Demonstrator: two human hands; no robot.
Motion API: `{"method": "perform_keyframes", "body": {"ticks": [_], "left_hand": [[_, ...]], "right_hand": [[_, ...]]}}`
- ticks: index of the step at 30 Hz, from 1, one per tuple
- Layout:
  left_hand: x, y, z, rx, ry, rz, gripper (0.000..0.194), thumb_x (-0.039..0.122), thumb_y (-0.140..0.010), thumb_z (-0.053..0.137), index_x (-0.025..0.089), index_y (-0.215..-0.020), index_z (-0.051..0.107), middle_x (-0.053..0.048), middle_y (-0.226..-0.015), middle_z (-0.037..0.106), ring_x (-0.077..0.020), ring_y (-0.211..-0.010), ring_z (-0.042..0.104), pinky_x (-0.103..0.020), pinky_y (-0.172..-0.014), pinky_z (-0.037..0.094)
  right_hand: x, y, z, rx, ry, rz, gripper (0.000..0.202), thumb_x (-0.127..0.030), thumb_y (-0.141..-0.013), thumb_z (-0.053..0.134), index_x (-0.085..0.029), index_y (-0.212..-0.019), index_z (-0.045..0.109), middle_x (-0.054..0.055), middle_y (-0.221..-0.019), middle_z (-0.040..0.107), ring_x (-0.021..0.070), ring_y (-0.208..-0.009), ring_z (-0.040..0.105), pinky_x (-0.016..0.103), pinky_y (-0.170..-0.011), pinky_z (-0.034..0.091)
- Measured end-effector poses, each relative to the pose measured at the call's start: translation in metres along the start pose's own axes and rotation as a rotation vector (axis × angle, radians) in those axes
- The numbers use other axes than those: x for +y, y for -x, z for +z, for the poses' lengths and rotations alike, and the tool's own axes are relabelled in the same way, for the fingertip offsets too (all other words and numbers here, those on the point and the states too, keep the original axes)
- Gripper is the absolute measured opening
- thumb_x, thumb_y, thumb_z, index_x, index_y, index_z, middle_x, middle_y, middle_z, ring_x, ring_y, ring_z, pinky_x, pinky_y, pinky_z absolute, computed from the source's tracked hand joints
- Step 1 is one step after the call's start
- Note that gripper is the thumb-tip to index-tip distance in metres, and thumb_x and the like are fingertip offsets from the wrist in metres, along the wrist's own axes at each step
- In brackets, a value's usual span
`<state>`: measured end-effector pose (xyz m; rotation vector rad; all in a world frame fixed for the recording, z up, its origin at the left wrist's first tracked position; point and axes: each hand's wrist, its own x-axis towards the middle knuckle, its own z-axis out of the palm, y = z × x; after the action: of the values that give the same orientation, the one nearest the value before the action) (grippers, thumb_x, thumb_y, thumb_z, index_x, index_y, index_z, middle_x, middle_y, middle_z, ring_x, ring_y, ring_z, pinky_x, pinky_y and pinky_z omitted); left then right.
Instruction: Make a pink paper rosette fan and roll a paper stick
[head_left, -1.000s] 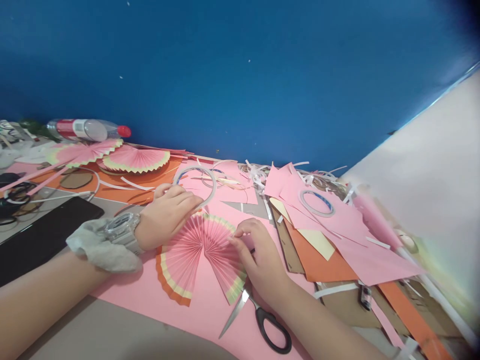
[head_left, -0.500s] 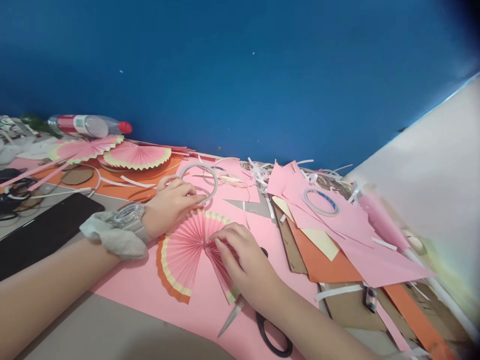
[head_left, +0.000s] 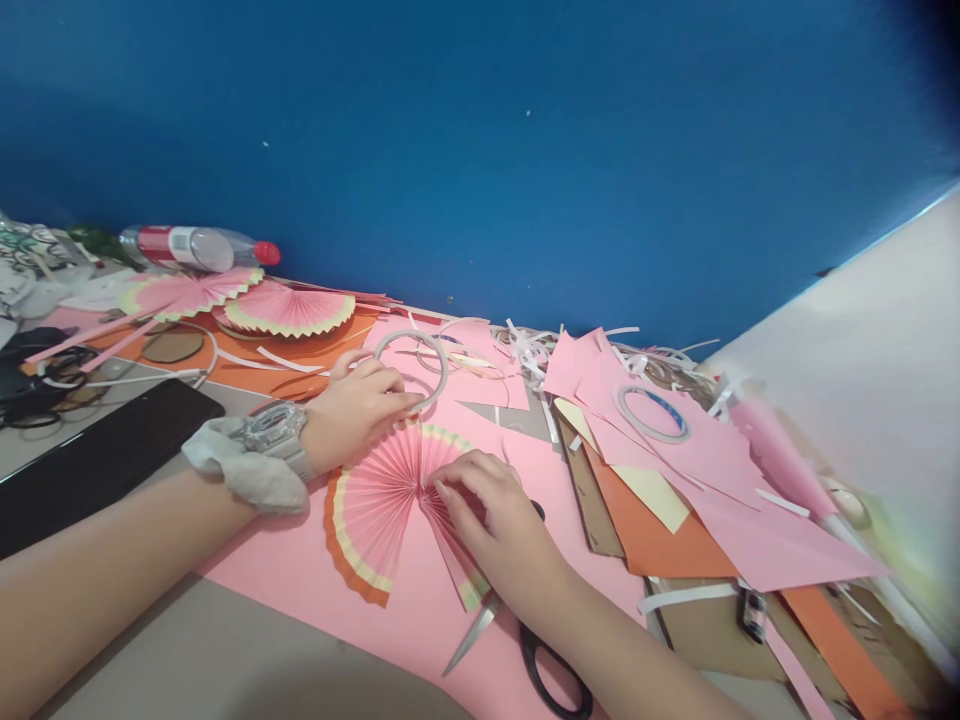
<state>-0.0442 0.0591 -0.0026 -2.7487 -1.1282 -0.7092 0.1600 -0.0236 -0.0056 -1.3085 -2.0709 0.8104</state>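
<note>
A pleated pink paper fan [head_left: 375, 510] with cream and orange edges lies spread in a near circle, with a gap at its front. My right hand [head_left: 491, 520] is closed, its thumb and fingertips on the fan's right part close to the centre. At the fan's far side my left hand [head_left: 364, 405] has its fingers closed on the rim of a thin roll of tape [head_left: 442, 365], which is tipped up. Black-handled scissors [head_left: 551, 670] lie partly under my right forearm. Beneath the fan is a large pink paper sheet [head_left: 285, 590].
Folded fans [head_left: 296, 310] and a plastic bottle [head_left: 199, 248] lie at the back left, with a black phone [head_left: 112, 455] nearer. To the right are pink sheets [head_left: 757, 520], another tape roll [head_left: 652, 415], orange paper [head_left: 652, 540] and cardboard [head_left: 712, 630]. A blue wall [head_left: 480, 160] stands behind.
The whole view has shifted slightly, so everything sits a little farther right in the picture. Both hands keep nearly the same places on the tape roll and the fan.
</note>
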Motion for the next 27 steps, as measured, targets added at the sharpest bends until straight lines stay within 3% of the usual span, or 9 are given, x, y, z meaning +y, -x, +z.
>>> {"method": "perform_keyframes", "body": {"ticks": [15, 27], "left_hand": [[-0.0017, -0.0004, 0.0024, 0.042, -0.024, -0.012, 0.022, 0.029, -0.092, 0.049, 0.021, -0.084, 0.068, -0.002, -0.079, 0.063, -0.0207, -0.081, 0.05, -0.043, -0.089, 0.027], [-0.0032, 0.0011, 0.0027, -0.045, -0.081, 0.004, 0.019, 0.019, -0.09, 0.049, 0.023, -0.093, 0.067, -0.002, -0.084, 0.064, -0.0208, -0.086, 0.053, -0.044, -0.094, 0.024]], "right_hand": [[0.0048, -0.0012, 0.0026, -0.003, 0.041, -0.017, 0.021, -0.016, -0.092, 0.045, -0.025, -0.095, 0.063, 0.0, -0.089, 0.061, 0.0162, -0.088, 0.053, 0.035, -0.083, 0.036], [0.0053, -0.0024, 0.0034, -0.027, 0.068, -0.026, 0.021, -0.017, -0.092, 0.045, -0.026, -0.098, 0.063, 0.0, -0.091, 0.062, 0.0165, -0.09, 0.053, 0.036, -0.084, 0.036]]}}
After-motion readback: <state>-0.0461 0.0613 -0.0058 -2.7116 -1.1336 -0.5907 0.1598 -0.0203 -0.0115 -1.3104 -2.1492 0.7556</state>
